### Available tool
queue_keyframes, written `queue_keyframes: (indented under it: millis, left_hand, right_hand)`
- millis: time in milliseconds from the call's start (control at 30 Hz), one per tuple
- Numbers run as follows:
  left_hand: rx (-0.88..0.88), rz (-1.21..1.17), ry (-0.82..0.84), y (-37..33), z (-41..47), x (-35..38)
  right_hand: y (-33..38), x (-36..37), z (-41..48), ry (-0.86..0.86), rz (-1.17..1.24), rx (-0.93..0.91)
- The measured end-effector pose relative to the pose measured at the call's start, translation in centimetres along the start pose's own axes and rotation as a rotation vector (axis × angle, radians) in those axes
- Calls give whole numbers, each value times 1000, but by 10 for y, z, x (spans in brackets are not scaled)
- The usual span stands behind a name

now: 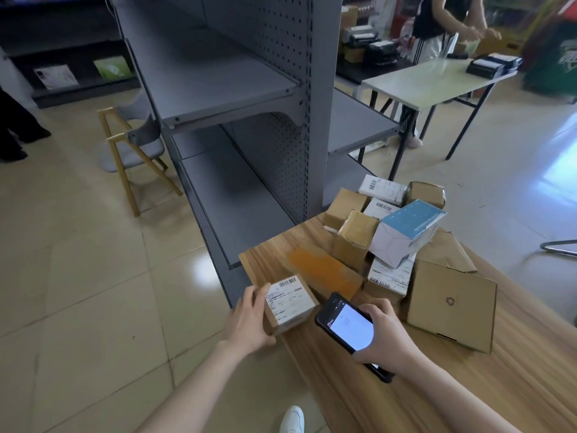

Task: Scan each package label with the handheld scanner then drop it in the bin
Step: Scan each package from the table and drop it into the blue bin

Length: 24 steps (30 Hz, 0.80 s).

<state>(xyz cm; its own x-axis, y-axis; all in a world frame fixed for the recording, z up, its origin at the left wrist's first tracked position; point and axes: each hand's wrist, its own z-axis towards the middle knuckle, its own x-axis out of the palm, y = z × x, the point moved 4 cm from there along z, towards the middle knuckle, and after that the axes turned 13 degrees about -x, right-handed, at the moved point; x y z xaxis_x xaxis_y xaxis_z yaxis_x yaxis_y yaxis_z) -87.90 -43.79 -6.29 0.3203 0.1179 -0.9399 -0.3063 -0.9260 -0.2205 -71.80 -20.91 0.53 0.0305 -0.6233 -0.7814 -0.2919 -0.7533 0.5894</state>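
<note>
Left hand [249,320] grips box [288,303] at table [452,385] corner, label up. Right hand [385,334] holds scanner [349,331] just beside it. Aim scanner squarely at barcode; keep box steady. Bin not visible.

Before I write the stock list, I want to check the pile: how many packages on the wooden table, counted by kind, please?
Packages showing a white label: 4
Brown cartons with no label showing: 5
White-and-blue box: 1
Total: 10, leaving out the flattened brown piece behind.
</note>
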Motion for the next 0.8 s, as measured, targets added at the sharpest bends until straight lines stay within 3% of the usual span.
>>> queue_keyframes:
  millis: [433, 800]
  left_hand:
    - [-74, -344, 96, -12, 9, 11]
    - [-125, -407, 189, -3, 12, 6]
  right_hand:
    - [-12, 19, -16, 81, -28, 113]
    - [-14, 24, -13, 82, -74, 136]
